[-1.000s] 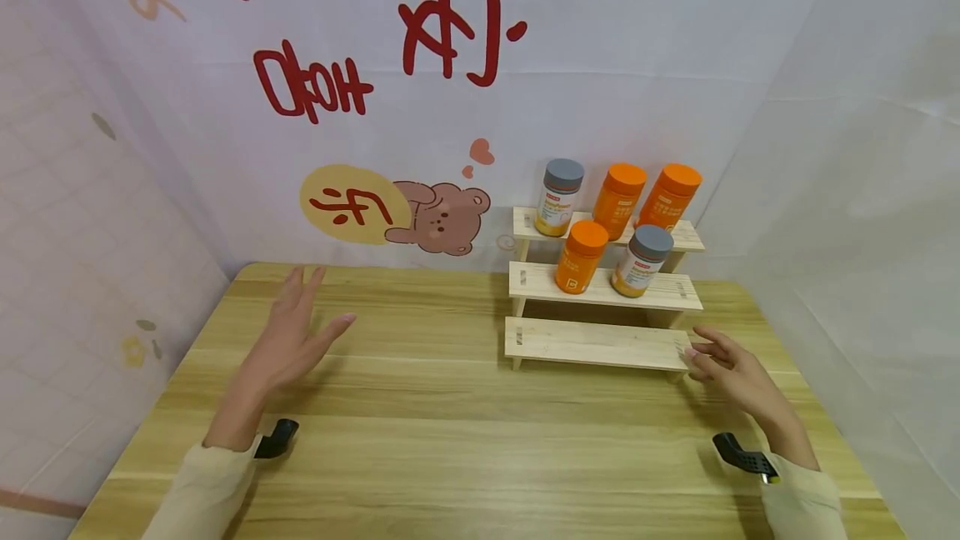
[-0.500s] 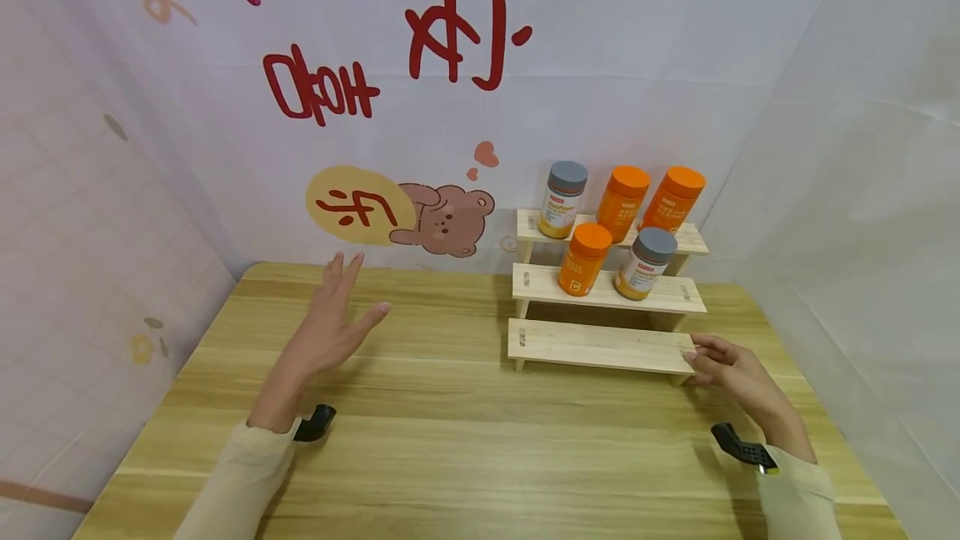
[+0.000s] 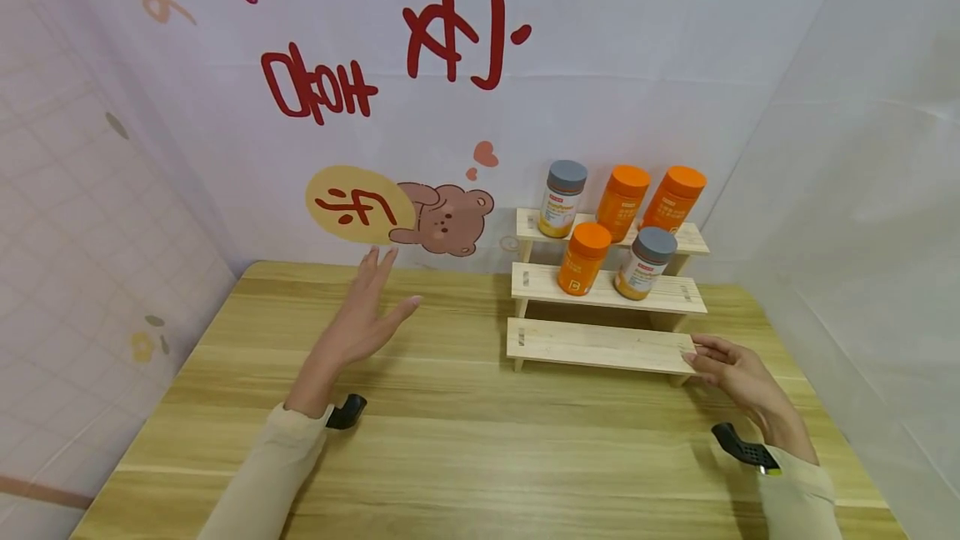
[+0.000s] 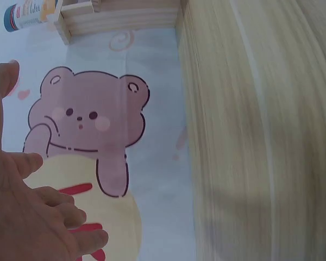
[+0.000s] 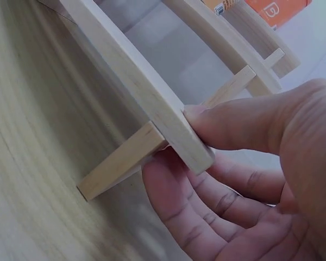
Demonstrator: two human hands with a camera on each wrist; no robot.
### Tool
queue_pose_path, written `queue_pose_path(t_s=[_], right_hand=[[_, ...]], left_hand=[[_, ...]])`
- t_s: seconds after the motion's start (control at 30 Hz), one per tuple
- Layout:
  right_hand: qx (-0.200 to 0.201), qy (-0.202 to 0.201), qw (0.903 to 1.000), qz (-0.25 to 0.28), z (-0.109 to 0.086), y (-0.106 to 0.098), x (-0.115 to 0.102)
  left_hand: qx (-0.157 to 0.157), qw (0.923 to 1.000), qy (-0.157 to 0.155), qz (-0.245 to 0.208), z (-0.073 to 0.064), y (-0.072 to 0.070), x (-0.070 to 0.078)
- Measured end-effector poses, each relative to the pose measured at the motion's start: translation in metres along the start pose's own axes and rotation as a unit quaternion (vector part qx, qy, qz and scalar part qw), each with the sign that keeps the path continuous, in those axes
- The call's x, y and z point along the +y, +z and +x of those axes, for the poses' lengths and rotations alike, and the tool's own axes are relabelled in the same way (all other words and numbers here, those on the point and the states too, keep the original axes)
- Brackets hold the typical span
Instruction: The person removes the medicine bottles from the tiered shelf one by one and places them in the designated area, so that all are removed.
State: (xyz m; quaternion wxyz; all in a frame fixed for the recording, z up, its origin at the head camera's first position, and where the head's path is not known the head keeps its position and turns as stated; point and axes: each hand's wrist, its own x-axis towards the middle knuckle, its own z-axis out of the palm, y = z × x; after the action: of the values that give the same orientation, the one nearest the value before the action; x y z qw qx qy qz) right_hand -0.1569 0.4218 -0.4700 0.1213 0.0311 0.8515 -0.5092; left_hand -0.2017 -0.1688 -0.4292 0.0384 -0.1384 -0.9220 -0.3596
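Observation:
A three-step wooden display rack stands at the right of the table. My right hand pinches the right end of its lowest step; in the right wrist view the thumb lies on top of the board and the fingers curl beneath. My left hand is over the left part of the table, fingers spread, holding nothing. In the left wrist view its fingers show against the wall print. On the middle step stand an orange jar and a grey-lidded jar.
On the top step are a grey-lidded jar and two orange jars, upright. The wooden table meets a white printed backdrop behind and at both sides. A black wrist mount juts from the right sleeve.
My left hand has moved right across the table, toward the rack. My right hand has closed onto the end of the lowest step. The jars stay on their steps.

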Motion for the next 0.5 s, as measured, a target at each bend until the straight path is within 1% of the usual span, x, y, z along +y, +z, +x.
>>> queue_pose_path(t_s=[0.23, 0.43, 0.5], right_hand=[[0.002, -0.001, 1.0, -0.004, 0.0, 0.002, -0.003], [0.006, 0.003, 1.0, 0.003, -0.001, 0.003, -0.004], [0.008, 0.006, 0.9999, 0.004, -0.001, 0.004, -0.005]], left_hand=[[0.001, 0.9994, 0.013, -0.032, 0.008, 0.004, 0.011], [0.004, 0.9976, 0.042, -0.054, 0.015, 0.005, 0.022], [0.007, 0.9971, 0.048, -0.059, 0.017, 0.005, 0.025]])
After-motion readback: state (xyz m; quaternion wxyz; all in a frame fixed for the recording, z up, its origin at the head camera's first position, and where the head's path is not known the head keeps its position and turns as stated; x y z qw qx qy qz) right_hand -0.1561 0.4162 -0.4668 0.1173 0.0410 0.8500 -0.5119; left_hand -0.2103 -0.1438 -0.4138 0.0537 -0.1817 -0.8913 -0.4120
